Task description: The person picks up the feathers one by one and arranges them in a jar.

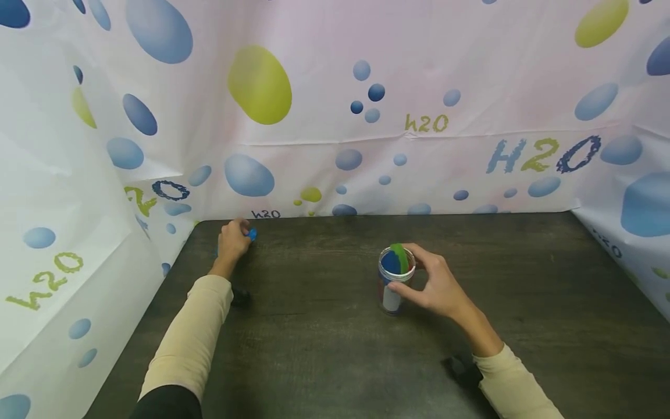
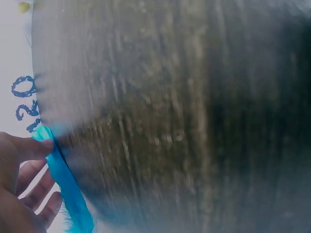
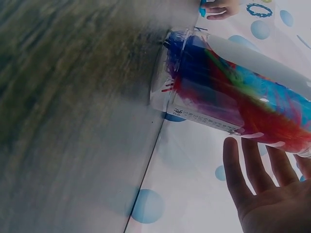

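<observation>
At the far left of the table, my left hand [image 1: 232, 240] pinches a bright blue feather [image 2: 70, 182] between thumb and fingers. The feather's tip hangs down past the fingers in the left wrist view. My right hand [image 1: 441, 288] grips a clear plastic jar [image 1: 391, 298] near its top, thumb in front and fingers behind the rim. The jar stands upright and uncapped on the table. Packed in it are red, blue and green feathers [image 3: 243, 92], and a green feather [image 1: 401, 257] pokes above the rim. A white label [image 3: 206, 120] runs along the jar's side.
The dark wood-grain table [image 1: 314, 349] reaches back to a white backdrop [image 1: 314, 116] printed with blue and green drops and "H2O" lettering. The backdrop also rises along the left and right table edges.
</observation>
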Demonstrator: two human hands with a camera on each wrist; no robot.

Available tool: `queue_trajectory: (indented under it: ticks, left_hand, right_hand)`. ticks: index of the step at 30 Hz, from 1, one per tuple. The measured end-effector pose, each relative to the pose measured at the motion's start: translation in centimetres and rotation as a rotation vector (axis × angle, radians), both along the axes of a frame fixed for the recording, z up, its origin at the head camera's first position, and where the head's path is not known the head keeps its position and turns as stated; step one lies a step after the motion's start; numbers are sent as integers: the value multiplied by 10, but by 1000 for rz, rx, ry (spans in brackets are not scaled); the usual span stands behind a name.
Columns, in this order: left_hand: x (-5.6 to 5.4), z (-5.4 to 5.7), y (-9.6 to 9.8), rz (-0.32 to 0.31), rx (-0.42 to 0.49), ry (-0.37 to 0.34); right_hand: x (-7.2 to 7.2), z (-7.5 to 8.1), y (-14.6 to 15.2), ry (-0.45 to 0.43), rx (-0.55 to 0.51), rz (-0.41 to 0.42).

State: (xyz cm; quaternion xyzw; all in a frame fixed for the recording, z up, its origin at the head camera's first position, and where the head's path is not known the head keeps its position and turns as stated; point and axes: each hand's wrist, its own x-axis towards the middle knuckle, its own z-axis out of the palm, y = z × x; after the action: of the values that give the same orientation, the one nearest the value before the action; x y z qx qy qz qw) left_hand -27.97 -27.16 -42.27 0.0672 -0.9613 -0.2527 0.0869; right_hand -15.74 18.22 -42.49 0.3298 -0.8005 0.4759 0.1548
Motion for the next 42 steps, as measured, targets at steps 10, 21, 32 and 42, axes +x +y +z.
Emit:
queue_trajectory:
  ticks: [10,21,32,42]
  left_hand:
    - [5,2,-1,16,99,16]
    - [15,20,0,59,228,173]
    - [24,34,-1,140,344,254]
    - [40,41,-1,176,572,157]
  right_hand:
    - [0,0,-2,-7,-2,4]
    - [1,3,-3,-8,-7,-9]
    - [-3,6,-4,15,-21,10]
    - [-3,5,-4,18,-14,15]
